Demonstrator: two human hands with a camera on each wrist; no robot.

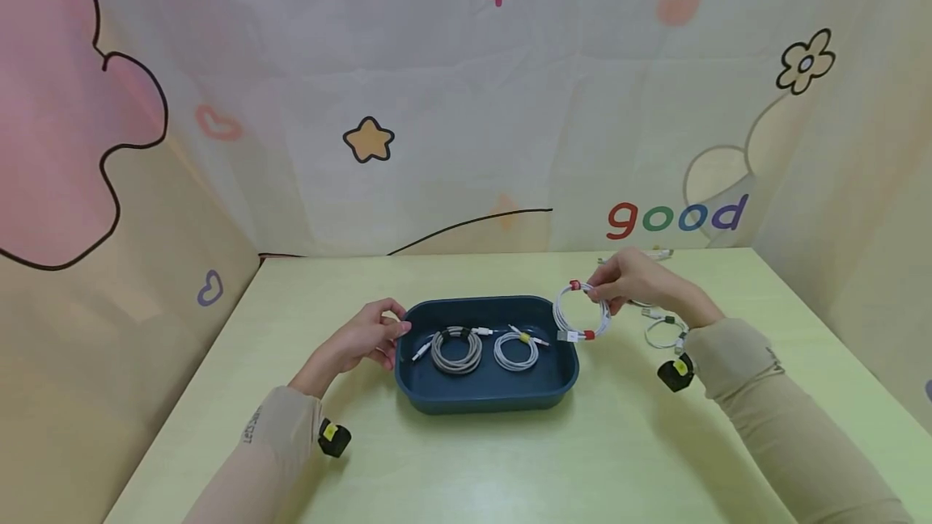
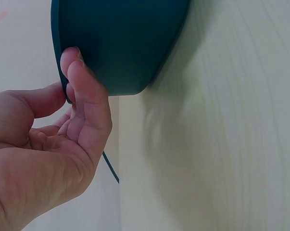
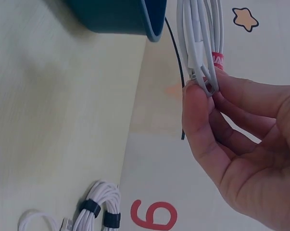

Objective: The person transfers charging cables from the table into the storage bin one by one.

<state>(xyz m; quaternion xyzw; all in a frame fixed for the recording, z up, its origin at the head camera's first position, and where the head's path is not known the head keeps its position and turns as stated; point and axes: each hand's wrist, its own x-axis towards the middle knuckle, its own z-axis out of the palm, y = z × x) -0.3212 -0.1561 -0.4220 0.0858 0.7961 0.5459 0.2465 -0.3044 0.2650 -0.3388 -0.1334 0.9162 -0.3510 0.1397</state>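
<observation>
My left hand (image 1: 367, 338) pinches the left end of a dark blue plastic tray (image 1: 488, 407) by its rim. In the left wrist view, the thumb is inside the rim and the fingers lie against the outer wall (image 2: 111, 48). Above the tray's right end, my right hand (image 1: 637, 277) holds up a coiled white cable (image 1: 557, 314) bound with red ties. The right wrist view shows thumb and fingertips pinching the coil (image 3: 195, 29). Inside the tray lie a thicker grey coiled cable (image 1: 437, 358) with black ties and a white coiled cable (image 1: 515, 367) with a yellow tie.
Right of the tray, partly behind my right arm, a small white coiled cable (image 1: 670, 319) with dark ties lies on the table. Another cable (image 1: 658, 255) is near the back edge. A white bundle with black ties (image 3: 101, 187) shows in the right wrist view. Patterned cloth surrounds the table.
</observation>
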